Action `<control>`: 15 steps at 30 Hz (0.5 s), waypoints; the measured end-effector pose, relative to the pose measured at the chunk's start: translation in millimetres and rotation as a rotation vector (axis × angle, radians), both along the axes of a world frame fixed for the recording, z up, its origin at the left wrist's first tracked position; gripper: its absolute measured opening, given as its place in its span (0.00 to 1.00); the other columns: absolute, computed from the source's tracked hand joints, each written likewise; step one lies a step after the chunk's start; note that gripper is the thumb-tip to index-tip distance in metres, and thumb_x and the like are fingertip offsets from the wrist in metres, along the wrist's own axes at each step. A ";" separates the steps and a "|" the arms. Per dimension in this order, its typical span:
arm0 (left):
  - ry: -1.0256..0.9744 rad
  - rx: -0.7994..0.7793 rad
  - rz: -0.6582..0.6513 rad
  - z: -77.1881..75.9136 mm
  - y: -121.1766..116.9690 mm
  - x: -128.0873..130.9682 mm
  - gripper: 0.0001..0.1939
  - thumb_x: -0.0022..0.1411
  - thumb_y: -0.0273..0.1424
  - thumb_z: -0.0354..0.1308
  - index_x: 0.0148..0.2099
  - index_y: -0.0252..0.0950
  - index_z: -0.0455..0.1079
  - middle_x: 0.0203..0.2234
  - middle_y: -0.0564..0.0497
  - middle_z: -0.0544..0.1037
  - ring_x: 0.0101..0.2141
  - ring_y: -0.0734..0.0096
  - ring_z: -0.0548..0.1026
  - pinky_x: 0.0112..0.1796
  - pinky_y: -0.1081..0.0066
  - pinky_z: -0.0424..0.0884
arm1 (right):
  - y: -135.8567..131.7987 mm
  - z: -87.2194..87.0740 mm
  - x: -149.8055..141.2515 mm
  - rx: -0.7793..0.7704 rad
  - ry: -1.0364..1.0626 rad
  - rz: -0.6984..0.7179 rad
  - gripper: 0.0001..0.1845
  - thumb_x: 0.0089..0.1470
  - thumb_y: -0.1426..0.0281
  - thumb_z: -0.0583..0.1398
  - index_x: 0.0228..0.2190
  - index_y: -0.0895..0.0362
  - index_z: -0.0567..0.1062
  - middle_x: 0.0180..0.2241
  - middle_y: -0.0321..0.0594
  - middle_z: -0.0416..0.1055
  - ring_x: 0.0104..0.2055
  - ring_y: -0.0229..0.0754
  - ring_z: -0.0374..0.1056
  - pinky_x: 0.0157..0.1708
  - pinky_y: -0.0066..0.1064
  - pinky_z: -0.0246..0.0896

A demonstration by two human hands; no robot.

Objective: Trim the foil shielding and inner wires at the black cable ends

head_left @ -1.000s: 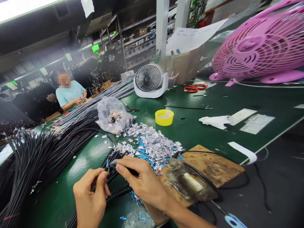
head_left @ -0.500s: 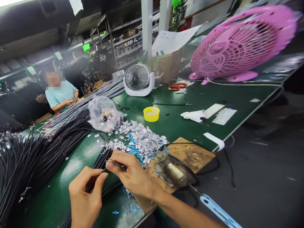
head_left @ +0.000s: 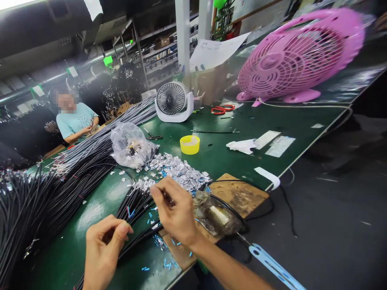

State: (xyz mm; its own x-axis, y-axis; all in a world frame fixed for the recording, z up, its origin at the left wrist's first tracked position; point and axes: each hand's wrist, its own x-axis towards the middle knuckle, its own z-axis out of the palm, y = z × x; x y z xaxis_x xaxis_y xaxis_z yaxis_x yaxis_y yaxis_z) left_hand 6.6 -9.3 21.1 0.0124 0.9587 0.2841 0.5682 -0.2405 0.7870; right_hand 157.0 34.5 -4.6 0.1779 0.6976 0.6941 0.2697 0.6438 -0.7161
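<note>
Right now I've got the blue and red wire ends (head_left: 130, 212) just beyond the fingertips of my left hand (head_left: 104, 245), its thumb and forefinger pressed together, though I can't make out what sits between them. Over to the right, my right hand (head_left: 175, 209) is up with fingers curled and thumb pressed in, its contents hidden, near the pile of silver foil pieces (head_left: 181, 173) and the stained board (head_left: 238, 195). Farther out on the green surface (head_left: 217, 161), I see the yellow container (head_left: 190, 148), clear bag (head_left: 128, 139) and white fan (head_left: 172, 100).
</note>
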 end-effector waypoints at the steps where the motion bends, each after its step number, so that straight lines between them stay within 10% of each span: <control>1: -0.004 -0.005 0.002 0.3 -0.4 -0.1 0.19 0.57 0.41 0.53 0.23 0.34 0.75 0.14 0.54 0.65 0.16 0.77 0.61 0.17 0.76 0.56 | 0.5 0.1 -0.2 -0.025 -0.012 0.073 0.14 0.58 0.70 0.51 0.21 0.57 0.64 0.21 0.36 0.61 0.24 0.36 0.57 0.24 0.27 0.52; 5: 0.005 -0.021 -0.029 0.2 0.2 0.3 0.19 0.57 0.40 0.53 0.23 0.34 0.75 0.13 0.54 0.65 0.16 0.78 0.60 0.17 0.76 0.56 | 0.2 0.2 -1.3 -0.020 -0.107 0.459 0.13 0.56 0.68 0.52 0.22 0.57 0.65 0.22 0.36 0.62 0.25 0.35 0.57 0.25 0.27 0.51; 10: 0.048 0.034 -0.046 -0.7 2.5 1.6 0.12 0.54 0.36 0.58 0.22 0.36 0.74 0.15 0.54 0.67 0.18 0.76 0.64 0.19 0.76 0.59 | 1.0 -1.2 -3.7 -0.418 0.097 0.772 0.21 0.56 0.57 0.50 0.18 0.55 0.54 0.16 0.29 0.48 0.18 0.31 0.45 0.17 0.25 0.43; 15: 0.069 0.087 0.003 -4.4 3.3 4.5 0.10 0.52 0.33 0.59 0.22 0.35 0.70 0.16 0.55 0.68 0.18 0.76 0.64 0.20 0.76 0.59 | -3.2 -0.8 -3.0 -0.124 -0.033 0.420 0.16 0.57 0.67 0.49 0.19 0.56 0.57 0.18 0.32 0.53 0.20 0.33 0.50 0.20 0.27 0.45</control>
